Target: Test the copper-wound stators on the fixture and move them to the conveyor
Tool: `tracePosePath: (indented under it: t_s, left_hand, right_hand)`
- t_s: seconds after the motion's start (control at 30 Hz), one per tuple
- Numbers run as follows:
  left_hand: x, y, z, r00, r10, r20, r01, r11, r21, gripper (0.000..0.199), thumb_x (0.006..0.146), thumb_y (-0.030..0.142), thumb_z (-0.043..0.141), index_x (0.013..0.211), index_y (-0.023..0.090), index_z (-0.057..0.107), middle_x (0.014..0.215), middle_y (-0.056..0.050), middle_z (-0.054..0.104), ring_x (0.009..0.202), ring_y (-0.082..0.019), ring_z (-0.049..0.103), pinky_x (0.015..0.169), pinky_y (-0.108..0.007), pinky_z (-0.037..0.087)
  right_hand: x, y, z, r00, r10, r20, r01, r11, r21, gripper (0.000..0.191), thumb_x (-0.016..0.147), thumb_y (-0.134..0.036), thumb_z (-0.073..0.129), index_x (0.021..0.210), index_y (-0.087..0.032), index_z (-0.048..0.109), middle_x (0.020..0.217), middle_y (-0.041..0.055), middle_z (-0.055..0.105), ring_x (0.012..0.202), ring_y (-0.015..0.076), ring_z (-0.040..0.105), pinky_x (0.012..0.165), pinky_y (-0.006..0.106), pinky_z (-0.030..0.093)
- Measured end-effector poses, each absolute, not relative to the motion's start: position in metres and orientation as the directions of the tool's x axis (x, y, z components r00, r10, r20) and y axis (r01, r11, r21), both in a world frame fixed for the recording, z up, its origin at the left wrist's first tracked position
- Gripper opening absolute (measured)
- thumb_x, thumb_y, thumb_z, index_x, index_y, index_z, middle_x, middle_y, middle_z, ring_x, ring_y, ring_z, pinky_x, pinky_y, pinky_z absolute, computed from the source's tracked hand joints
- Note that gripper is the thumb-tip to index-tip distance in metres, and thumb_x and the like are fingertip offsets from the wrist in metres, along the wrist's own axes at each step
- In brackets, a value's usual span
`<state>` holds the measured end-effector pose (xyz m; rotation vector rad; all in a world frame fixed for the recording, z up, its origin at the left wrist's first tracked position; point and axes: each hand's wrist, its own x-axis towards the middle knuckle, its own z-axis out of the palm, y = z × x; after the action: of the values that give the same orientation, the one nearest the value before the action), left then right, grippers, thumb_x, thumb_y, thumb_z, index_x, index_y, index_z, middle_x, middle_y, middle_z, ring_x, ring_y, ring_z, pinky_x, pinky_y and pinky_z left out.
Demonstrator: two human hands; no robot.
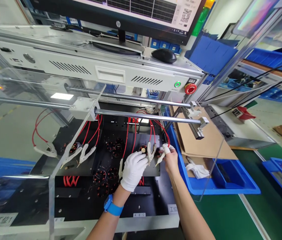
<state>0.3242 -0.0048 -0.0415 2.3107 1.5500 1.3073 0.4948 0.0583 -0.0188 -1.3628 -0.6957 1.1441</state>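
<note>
The right hand (170, 158), in the head view, was closed around a white clip (160, 158), with pale coverings on some of its fingers. The gloved left hand (134, 170) had its fingers bent together and reaching forward; whether they pinched anything could not be told. Both worked over a black plate (131, 141) on the counter (81, 206).

The relation that seemed to matter most was between the white clip and the wound ring (142, 147). The ring lay on the plate to the left of the right hand and just beyond the fingertips of the left, which was the nearer of the two. The clip's long axis ran aslant, its handle end up and to the right at the hand, its tip down and to the left, apart from the ring and below its level in the view. Between them stood a middle clip (151, 152), its tip pointing down, near the left fingertips.

The left hand hid part of the ring, so its lower edge and any thin wires there were hard to make out. Contact between the middle clip and the glove could not be settled. Another clip (120, 169) was partly covered by the left hand, and the monitor (118, 24) was cut off above.
</note>
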Motion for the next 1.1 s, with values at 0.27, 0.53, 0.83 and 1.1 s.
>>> tracePosePath:
  t_s: [0.27,0.53,0.83,1.1]
  left_hand:
    - [0.291,-0.048,-0.033,-0.234,0.931,0.281,0.903,0.101,0.417,0.044,0.077,0.033,0.056,0.117,0.016,0.052,0.121,-0.012,0.054,0.111,-0.029,0.049,0.092,-0.043,0.043]
    - [0.292,-0.022,-0.019,-0.371,0.925,-0.074,0.426,0.241,0.872,0.05,0.077,0.024,0.055,0.125,0.019,0.044,0.119,-0.015,0.055,0.105,-0.028,0.055,0.09,-0.043,0.042]
    - [0.308,0.009,-0.023,-0.39,0.848,-0.36,-0.751,-0.067,0.657,0.047,0.059,0.024,0.073,0.102,0.014,0.056,0.088,-0.005,0.064,0.077,-0.014,0.063,0.076,-0.029,0.049]
    - [0.308,0.009,-0.027,-0.391,0.832,-0.392,-0.785,-0.079,0.615,0.049,0.058,0.022,0.074,0.103,0.015,0.056,0.09,-0.006,0.065,0.077,-0.014,0.063,0.073,-0.027,0.049]
  right_hand:
    - [0.494,0.039,-0.008,0.087,0.876,0.475,0.6,0.334,-0.727,0.04,0.078,-0.028,0.057,0.117,-0.019,0.052,0.116,0.0101,0.056,0.108,0.0213,0.051,0.092,0.04,0.042]
    - [0.444,0.035,0.034,-0.853,0.493,0.174,0.49,0.869,-0.059,0.009,0.07,-0.012,0.06,0.065,-0.017,0.066,0.138,0.0071,0.038,0.133,0.0295,0.016,0.108,0.051,0.015]
    - [0.443,0.04,0.032,-0.886,0.446,0.125,0.45,0.893,0.008,0.006,0.068,-0.014,0.061,0.067,-0.017,0.066,0.134,0.0091,0.042,0.133,0.0288,0.017,0.108,0.052,0.012]
    - [0.442,0.041,0.023,-0.858,0.492,0.151,0.498,0.867,0.008,0.006,0.068,-0.016,0.06,0.071,-0.016,0.065,0.136,0.0092,0.04,0.133,0.0282,0.018,0.107,0.051,0.013]
